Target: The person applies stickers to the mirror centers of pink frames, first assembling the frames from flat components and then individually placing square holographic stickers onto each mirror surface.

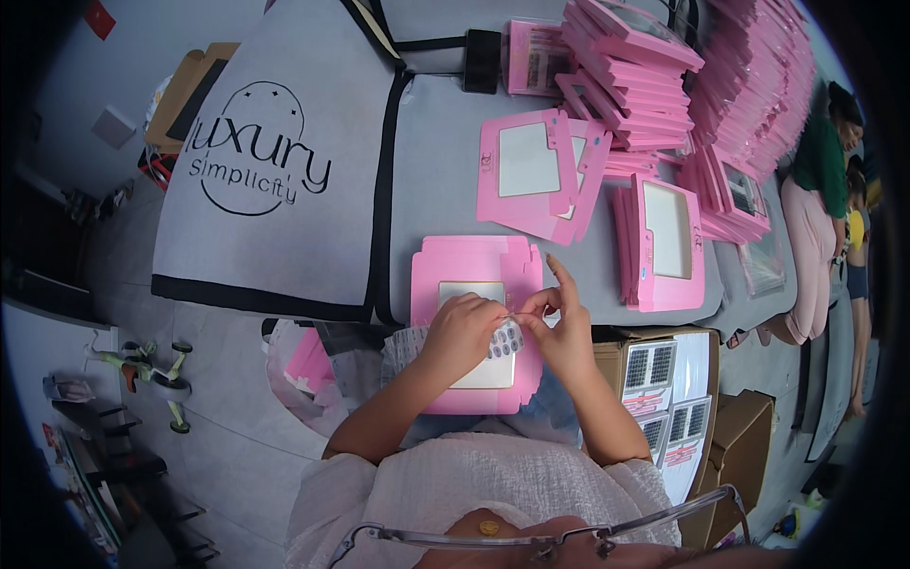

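Pale sheet of small grey oval pieces (506,339), near the centre of the frame, hangs from the closed fingers of the left hand (464,332); the right hand (561,330) appears to pinch its top edge, probably to steady it. The flat pink cardboard blank (428,270) beneath likely serves as a work surface, the pink windowed boxes (664,245) at upper right stacked perhaps to save room.
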Demonstrator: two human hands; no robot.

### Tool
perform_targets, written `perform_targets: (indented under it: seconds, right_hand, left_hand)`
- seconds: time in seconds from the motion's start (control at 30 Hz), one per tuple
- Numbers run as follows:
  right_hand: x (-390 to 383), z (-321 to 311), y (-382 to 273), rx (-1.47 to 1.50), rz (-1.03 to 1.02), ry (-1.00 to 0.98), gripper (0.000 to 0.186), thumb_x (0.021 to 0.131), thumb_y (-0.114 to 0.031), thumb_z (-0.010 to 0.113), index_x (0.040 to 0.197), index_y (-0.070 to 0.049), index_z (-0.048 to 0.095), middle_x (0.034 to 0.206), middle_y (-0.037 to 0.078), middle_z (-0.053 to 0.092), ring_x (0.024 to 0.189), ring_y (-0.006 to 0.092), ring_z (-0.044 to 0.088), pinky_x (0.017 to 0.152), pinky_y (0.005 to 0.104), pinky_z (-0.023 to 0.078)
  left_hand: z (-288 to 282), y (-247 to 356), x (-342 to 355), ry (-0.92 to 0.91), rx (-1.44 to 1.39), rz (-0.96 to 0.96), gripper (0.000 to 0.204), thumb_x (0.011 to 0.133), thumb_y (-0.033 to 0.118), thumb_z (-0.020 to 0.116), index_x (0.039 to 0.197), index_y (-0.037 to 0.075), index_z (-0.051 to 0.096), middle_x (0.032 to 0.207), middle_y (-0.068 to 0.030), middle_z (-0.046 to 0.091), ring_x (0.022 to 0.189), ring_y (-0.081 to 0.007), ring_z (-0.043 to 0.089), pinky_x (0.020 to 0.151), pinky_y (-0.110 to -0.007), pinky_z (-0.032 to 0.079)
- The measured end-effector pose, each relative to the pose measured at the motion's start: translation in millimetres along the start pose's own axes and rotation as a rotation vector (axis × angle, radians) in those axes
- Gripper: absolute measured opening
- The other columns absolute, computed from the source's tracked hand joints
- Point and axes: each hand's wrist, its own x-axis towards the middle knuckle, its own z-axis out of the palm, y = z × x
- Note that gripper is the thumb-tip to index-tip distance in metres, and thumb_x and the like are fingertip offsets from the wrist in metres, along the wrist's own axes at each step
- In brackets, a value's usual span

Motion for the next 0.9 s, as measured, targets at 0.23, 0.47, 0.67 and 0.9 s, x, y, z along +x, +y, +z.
perform_targets:
  seconds: [0.23, 0.47, 0.67, 0.9]
  right_hand:
    - [30, -5, 40, 0.441, 0.364, 0.117, 0.070, 0.073, 0.008, 0.071, 0.133, 0.004, 0.034, 0.077, 0.003, 0.062, 0.069, 0.0074, 0.054, 0.064, 0.0201, 0.044]
    - [41, 16, 63, 0.263, 0.335, 0.145, 0.073, 0.073, 0.004, 0.076, 0.131, 0.008, 0.032, 0.076, 0.005, 0.063, 0.068, 0.0083, 0.055, 0.064, 0.0194, 0.046]
    - [41, 22, 67, 0.276, 0.315, 0.176, 0.073, 0.072, 0.003, 0.077, 0.130, 0.008, 0.033, 0.075, 0.005, 0.063, 0.067, 0.0080, 0.055, 0.064, 0.0202, 0.046]
    - [38, 27, 71, 0.156, 0.270, 0.208, 0.070, 0.072, 0.002, 0.076, 0.129, 0.007, 0.035, 0.074, 0.006, 0.064, 0.067, 0.0100, 0.056, 0.065, 0.0215, 0.047]
  left_hand:
    - [13, -16, -1, 0.000, 0.011, -0.051, 0.006, 0.081, 0.008, 0.060, 0.080, 0.002, 0.057, 0.074, -0.0132, 0.057, 0.075, -0.0332, 0.055, 0.068, -0.042, 0.043]
    - [25, -24, -5, 0.017, 0.054, -0.002, 0.005, 0.080, 0.008, 0.060, 0.079, 0.004, 0.056, 0.076, -0.0112, 0.058, 0.079, -0.0313, 0.054, 0.074, -0.041, 0.042]
    - [26, -26, -7, 0.008, 0.081, 0.013, 0.004, 0.080, 0.009, 0.060, 0.080, 0.006, 0.057, 0.078, -0.0093, 0.060, 0.080, -0.0295, 0.055, 0.075, -0.042, 0.043]
    - [26, -24, -6, 0.023, 0.078, 0.022, 0.006, 0.080, 0.010, 0.059, 0.080, 0.005, 0.055, 0.078, -0.0097, 0.059, 0.079, -0.0307, 0.054, 0.075, -0.041, 0.042]
